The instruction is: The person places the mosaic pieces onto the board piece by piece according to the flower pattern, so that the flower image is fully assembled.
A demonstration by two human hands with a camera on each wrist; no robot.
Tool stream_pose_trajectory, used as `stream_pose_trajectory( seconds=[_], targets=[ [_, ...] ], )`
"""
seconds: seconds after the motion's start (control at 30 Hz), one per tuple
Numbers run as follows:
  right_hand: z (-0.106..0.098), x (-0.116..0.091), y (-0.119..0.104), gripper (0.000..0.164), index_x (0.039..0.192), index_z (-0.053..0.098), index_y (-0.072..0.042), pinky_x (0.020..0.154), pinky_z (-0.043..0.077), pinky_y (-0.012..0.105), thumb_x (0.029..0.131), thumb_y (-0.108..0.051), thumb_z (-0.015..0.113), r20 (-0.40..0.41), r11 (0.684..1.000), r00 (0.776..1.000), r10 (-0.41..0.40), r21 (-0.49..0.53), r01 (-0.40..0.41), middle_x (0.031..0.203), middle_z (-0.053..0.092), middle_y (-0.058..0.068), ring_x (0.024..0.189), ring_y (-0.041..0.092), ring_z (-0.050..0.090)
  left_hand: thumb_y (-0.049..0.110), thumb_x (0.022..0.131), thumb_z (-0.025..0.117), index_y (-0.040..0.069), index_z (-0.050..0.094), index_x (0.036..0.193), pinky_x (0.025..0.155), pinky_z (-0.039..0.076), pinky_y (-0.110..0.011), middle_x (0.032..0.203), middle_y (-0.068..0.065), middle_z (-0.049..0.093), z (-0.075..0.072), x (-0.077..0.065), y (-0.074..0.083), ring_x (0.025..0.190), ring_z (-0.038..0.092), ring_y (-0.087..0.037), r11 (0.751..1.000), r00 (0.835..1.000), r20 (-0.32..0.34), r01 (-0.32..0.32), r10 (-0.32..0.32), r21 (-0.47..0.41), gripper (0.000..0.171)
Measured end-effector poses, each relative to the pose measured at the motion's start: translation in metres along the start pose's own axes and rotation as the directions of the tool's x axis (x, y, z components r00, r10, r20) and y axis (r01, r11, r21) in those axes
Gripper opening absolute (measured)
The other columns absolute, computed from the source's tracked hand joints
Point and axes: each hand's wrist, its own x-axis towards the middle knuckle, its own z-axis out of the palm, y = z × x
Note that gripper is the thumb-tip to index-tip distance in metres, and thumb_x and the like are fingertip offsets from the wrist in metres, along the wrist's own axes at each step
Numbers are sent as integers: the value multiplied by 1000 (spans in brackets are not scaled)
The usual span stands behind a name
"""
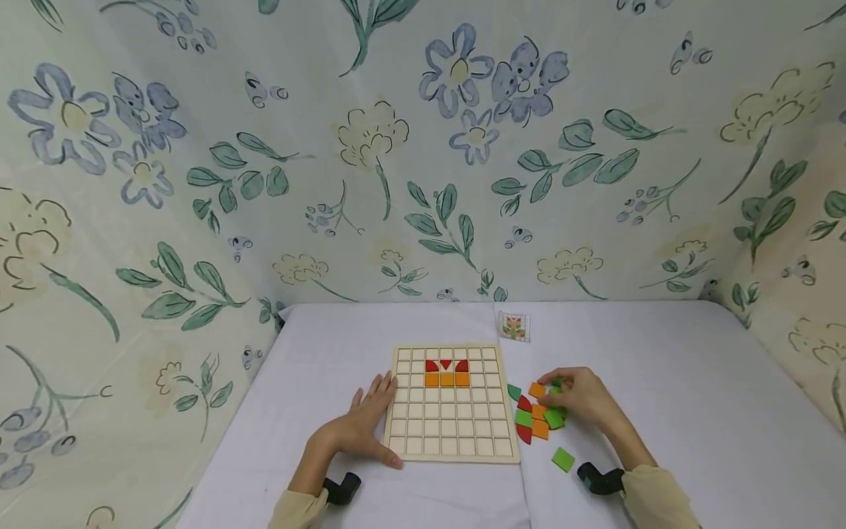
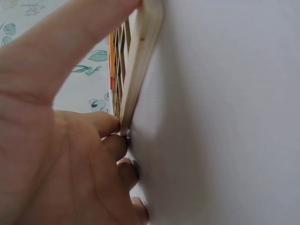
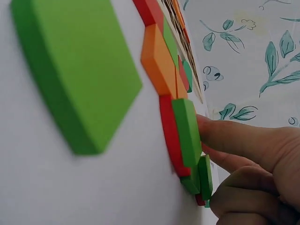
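Observation:
My left hand [image 1: 359, 432] lies with spread fingers along the left edge of a wooden grid board [image 1: 458, 448], its thumb by the near left corner. In the left wrist view, the fingertips [image 2: 110, 124] meet the board's side [image 2: 138, 75]. Three orange squares [image 1: 447, 379] and several red pieces [image 1: 432, 366] sit in the board's upper cells. Right of the board, my right hand [image 1: 584, 394] pinches an orange square tile [image 1: 537, 390] between thumb and index finger. Beneath and around this hand are green tiles [image 1: 554, 419], partly covered. Its other fingers [image 3: 243, 197] curl inward.
More orange tiles [image 1: 540, 429], red curved pieces [image 1: 523, 434] and a dark green piece [image 1: 514, 392] lie beside the board. One green square [image 1: 563, 460] lies apart, nearer me. Behind the board's far right corner is a small pattern card [image 1: 514, 326]. Floral cloth [image 1: 396, 184] surrounds the white table.

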Motion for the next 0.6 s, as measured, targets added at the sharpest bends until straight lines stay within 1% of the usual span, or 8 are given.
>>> stream_pose_trajectory(
  seconds=[0.13, 0.27, 0.37, 0.43, 0.47, 0.53, 0.6],
  targets=[
    [1, 0, -1, 36, 110, 76, -2, 52, 27, 23, 80, -18, 88, -2, 1000, 1000, 8, -4, -8, 61, 36, -4, 56, 13, 35, 47, 68, 95, -2, 0, 164, 127, -5, -68, 173, -20, -9, 0, 0, 1, 161, -11, -41, 1000, 1000, 0, 6, -6, 0, 144],
    [2, -2, -4, 32, 107, 76, -2, 53, 29, 24, 80, -16, 88, -12, 1000, 1000, -3, -17, 2, 62, 38, -2, 59, 15, 38, 46, 68, 96, -2, 1, 164, 127, -5, -68, 173, -21, -8, 1, 0, 0, 161, -10, -42, 1000, 1000, -7, 3, -3, -5, 143],
    [3, -3, -6, 30, 105, 76, -2, 56, 34, 25, 80, -15, 87, -11, 999, 1000, -20, -35, 20, 68, 47, 0, 66, 17, 45, 46, 68, 96, -2, 1, 164, 127, -5, -68, 173, -21, -8, 1, 0, -1, 161, -10, -42, 1000, 1000, -8, 2, -2, -5, 143],
    [2, -3, -7, 30, 104, 77, -3, 63, 41, 28, 80, -16, 88, -7, 998, 1000, -27, -56, 27, 77, 57, 3, 75, 20, 51, 47, 68, 95, -2, 1, 164, 127, -5, -68, 173, -21, -8, 1, 0, -1, 161, -10, -42, 1000, 1000, -6, 5, -5, -4, 144],
    [2, -3, -8, 30, 105, 77, -3, 69, 46, 31, 81, -17, 88, -6, 997, 1000, -30, -66, 29, 83, 62, 5, 81, 22, 54, 48, 68, 95, -2, 1, 165, 127, -5, -68, 173, -21, -8, 1, 0, -1, 161, -10, -42, 1000, 1000, -5, 5, -5, -2, 144],
    [1, -3, -9, 30, 106, 77, -4, 82, 52, 41, 82, -19, 87, -4, 997, 1000, -28, -78, 27, 96, 71, 8, 94, 26, 59, 49, 68, 95, -1, 1, 165, 127, -5, -68, 174, -20, -8, 1, 0, -2, 161, -10, -41, 1000, 1000, 0, 7, -7, 3, 144],
    [-1, -3, -10, 30, 108, 77, -4, 92, 52, 52, 83, -19, 86, -4, 996, 1000, -29, -82, 29, 105, 74, 12, 104, 31, 61, 50, 67, 95, -1, 1, 165, 127, -5, -68, 174, -20, -8, 1, -1, -3, 161, -10, -41, 1000, 1000, 0, 5, -5, 7, 144]
  ],
)
